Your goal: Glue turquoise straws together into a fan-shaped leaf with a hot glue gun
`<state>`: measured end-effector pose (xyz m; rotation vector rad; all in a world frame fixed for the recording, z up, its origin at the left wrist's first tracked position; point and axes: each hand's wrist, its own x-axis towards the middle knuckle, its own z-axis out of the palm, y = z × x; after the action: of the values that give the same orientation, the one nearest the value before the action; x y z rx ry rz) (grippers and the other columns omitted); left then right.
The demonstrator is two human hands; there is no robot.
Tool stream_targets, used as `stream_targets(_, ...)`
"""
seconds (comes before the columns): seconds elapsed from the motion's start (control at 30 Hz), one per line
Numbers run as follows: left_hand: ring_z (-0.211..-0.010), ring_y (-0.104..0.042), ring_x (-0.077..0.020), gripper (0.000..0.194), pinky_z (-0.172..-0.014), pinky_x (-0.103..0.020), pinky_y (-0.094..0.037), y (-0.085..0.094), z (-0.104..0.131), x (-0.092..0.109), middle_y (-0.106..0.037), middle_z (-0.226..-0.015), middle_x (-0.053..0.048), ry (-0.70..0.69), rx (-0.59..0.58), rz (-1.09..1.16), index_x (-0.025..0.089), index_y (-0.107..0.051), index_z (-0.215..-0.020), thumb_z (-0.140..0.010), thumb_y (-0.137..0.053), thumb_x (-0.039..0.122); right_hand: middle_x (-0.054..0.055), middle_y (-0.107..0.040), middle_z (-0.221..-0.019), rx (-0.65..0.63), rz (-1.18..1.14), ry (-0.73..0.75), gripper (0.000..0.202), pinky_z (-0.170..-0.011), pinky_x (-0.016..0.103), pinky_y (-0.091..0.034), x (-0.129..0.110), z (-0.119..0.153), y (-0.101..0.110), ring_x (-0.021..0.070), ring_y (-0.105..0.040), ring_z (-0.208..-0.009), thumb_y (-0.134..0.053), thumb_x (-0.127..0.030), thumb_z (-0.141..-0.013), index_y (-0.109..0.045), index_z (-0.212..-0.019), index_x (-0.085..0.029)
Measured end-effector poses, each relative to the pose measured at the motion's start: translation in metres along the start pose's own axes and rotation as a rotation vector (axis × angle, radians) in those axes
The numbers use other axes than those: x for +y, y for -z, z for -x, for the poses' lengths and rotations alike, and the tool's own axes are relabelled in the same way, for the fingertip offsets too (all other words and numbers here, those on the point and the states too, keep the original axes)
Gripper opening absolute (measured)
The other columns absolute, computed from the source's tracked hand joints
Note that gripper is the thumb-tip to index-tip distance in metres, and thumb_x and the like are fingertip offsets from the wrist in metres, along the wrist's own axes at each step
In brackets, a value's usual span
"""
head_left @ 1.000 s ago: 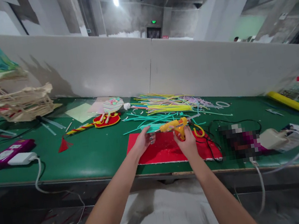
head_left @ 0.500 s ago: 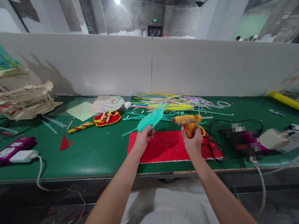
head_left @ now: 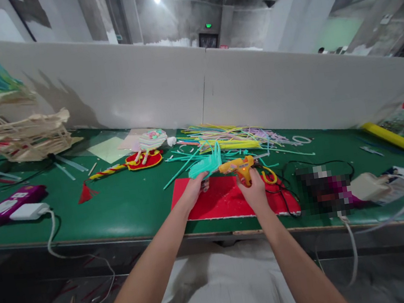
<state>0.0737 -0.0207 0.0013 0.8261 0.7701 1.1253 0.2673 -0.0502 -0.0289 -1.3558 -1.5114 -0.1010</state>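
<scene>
In the head view, the left hand [head_left: 196, 189] is over the left part of a red board [head_left: 219, 202] on the green table [head_left: 119, 204], its fingers closed around the near end of a teal fan-shaped piece [head_left: 207, 165]. The piece rises from those fingers, spreading away from the person and toward the right, with its far tip above the loose teal strips [head_left: 232, 155]. The right hand [head_left: 252, 188] grips a yellow glue gun [head_left: 237, 166] by its handle, fingers wrapped round the trigger side. The gun's nozzle points left at the teal piece, close by the left fingers; whether nozzle and piece touch, I cannot tell. A yellow curved piece [head_left: 269, 176] sits just right of the right hand, and yellow strips [head_left: 229, 144] lie beyond the teal ones.
</scene>
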Motion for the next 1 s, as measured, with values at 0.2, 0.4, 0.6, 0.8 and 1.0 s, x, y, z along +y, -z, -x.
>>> stream_targets(0.2,-0.038,-0.032,-0.0046,0.027,-0.038,-0.019,-0.024,0.001,-0.002,0.0,-0.039,-0.047,0.006,0.05,0.025,0.027,0.017,-0.041,-0.06,-0.072,-0.061,0.03,0.011,-0.058,-0.098,-0.039,0.007,0.075,0.035,-0.084,0.038,-0.048,0.001,0.003,-0.001,0.0235,-0.056,-0.093,-0.054,-0.032,-0.081,-0.056,-0.112,-0.016)
stream_targets(0.4,-0.038,-0.032,-0.005,0.024,-0.038,-0.019,-0.025,0.001,0.0,0.003,-0.04,-0.048,0.006,0.073,0.005,0.05,0.017,-0.041,-0.061,-0.074,-0.058,0.028,0.012,-0.059,-0.1,-0.043,0.009,0.081,0.034,-0.085,0.039,-0.048,0.004,0.004,-0.004,0.0239,-0.057,-0.095,-0.052,-0.031,-0.082,-0.056,-0.112,-0.016)
stream_targets(0.6,-0.038,-0.032,-0.0046,0.023,-0.038,-0.019,-0.025,0.001,-0.001,0.002,-0.039,-0.048,0.006,0.079,-0.006,0.061,0.017,-0.042,-0.061,-0.075,-0.056,0.027,0.014,-0.059,-0.104,-0.038,0.011,0.089,0.035,-0.089,0.042,-0.047,0.007,0.005,-0.007,0.0251,-0.056,-0.1,-0.05,-0.033,-0.084,-0.055,-0.115,-0.016)
stream_targets(0.8,-0.038,-0.032,-0.0046,0.021,-0.038,-0.019,-0.025,0.001,-0.001,0.002,-0.041,-0.051,0.005,0.08,-0.018,0.073,0.017,-0.043,-0.063,-0.075,-0.057,0.027,0.014,-0.059,-0.103,-0.053,0.009,0.074,0.036,-0.089,0.042,-0.047,0.01,0.005,-0.006,0.0255,-0.057,-0.099,-0.049,-0.034,-0.085,-0.057,-0.114,-0.014)
stream_targets(1.0,-0.038,-0.032,-0.0046,0.023,-0.037,-0.019,-0.025,0.001,-0.001,0.003,-0.04,-0.049,0.006,0.09,-0.022,0.069,0.017,-0.042,-0.062,-0.074,-0.058,0.027,0.015,-0.059,-0.106,-0.046,-0.005,0.072,0.037,-0.089,0.043,-0.047,0.013,0.006,-0.008,0.0257,-0.057,-0.1,-0.049,-0.032,-0.085,-0.056,-0.116,-0.015)
